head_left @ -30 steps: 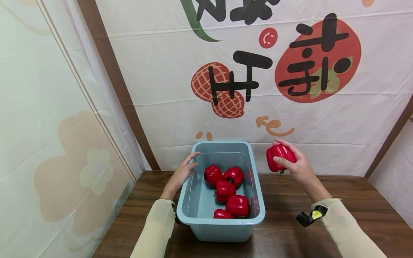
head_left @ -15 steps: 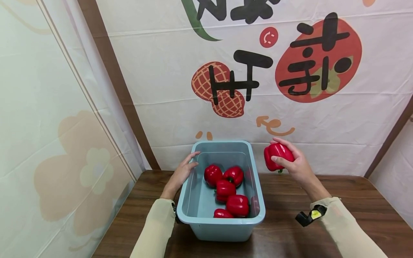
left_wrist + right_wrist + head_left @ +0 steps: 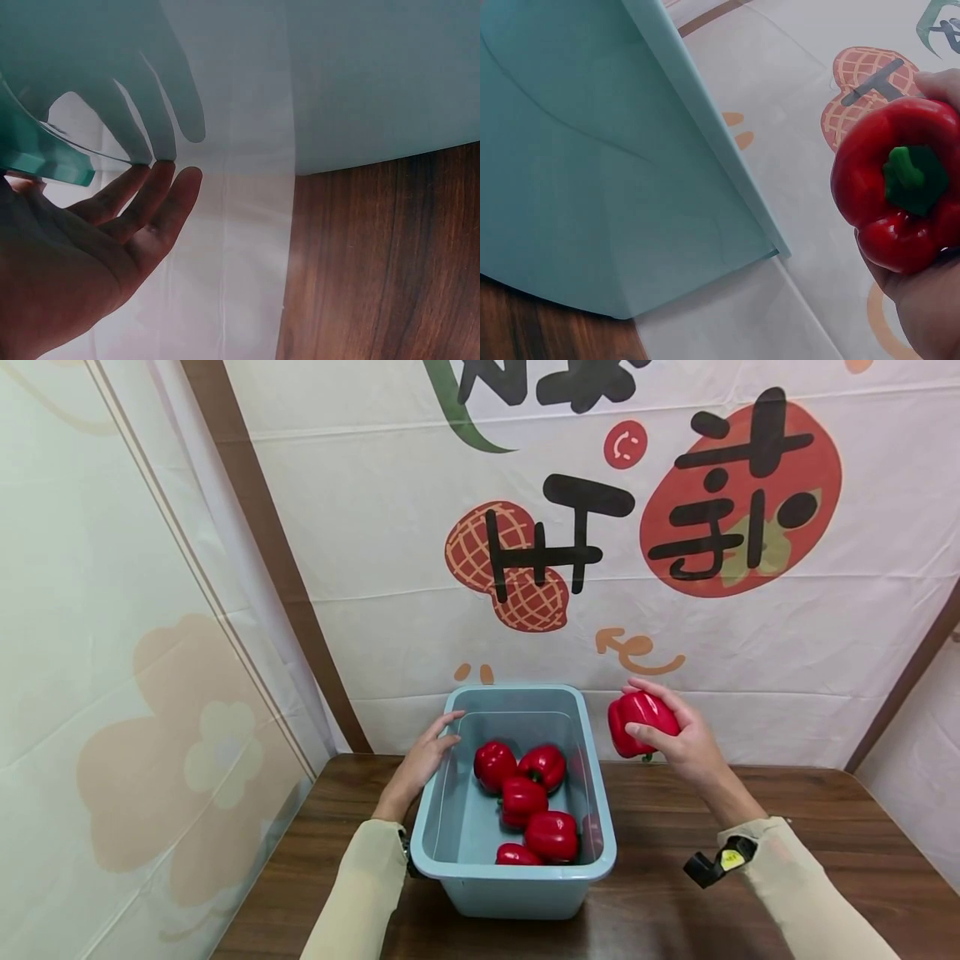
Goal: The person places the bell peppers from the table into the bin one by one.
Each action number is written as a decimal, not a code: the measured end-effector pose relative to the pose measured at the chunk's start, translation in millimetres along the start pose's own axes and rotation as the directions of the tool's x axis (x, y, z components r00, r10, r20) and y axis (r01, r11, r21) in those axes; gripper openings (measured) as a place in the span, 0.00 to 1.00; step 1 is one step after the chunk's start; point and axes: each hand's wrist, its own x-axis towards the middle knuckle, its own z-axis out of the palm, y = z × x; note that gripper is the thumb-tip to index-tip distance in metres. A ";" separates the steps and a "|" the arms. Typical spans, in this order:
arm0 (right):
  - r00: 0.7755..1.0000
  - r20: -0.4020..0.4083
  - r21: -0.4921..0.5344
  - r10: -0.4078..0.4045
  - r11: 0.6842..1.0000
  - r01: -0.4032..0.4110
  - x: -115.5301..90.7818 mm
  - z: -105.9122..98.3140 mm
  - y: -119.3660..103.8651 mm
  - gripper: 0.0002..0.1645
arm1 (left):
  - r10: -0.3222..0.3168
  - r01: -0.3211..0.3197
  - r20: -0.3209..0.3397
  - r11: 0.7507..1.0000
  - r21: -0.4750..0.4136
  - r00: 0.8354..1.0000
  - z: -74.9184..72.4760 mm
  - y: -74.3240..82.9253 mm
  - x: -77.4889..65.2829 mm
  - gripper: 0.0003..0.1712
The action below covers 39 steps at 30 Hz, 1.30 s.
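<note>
In the head view, a pale blue plastic bin (image 3: 525, 893) stands on the wooden table. Inside lie several red bell peppers (image 3: 523, 802), grouped mostly toward its right and near side. My left hand (image 3: 420, 770) holds the bin's left rim, with digits over the edge. In the left wrist view, three fingertips (image 3: 189, 180) of that hand touch the outer wall. Right of the bin, my right hand (image 3: 693, 747) grips another red bell pepper (image 3: 639, 723) in the air. Its green stem (image 3: 911, 176) faces the right wrist camera.
A brown wooden table (image 3: 810, 843) extends to both sides of the bin. Behind it hangs a white printed cloth (image 3: 390, 627) with black characters and food drawings. Another pale cloth (image 3: 60, 710) with a flower print stands at the left.
My right hand has drifted slightly left with the bell pepper, closer to the bin. The left hand and the bell peppers inside the bin keep their places.
</note>
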 end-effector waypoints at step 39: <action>0.996 0.081 0.035 -0.036 0.999 0.034 -3.5 17.1 -14.1 0.43 | 0.004 -0.003 0.022 1.000 -0.011 1.000 -0.3 27.8 -23.0 0.29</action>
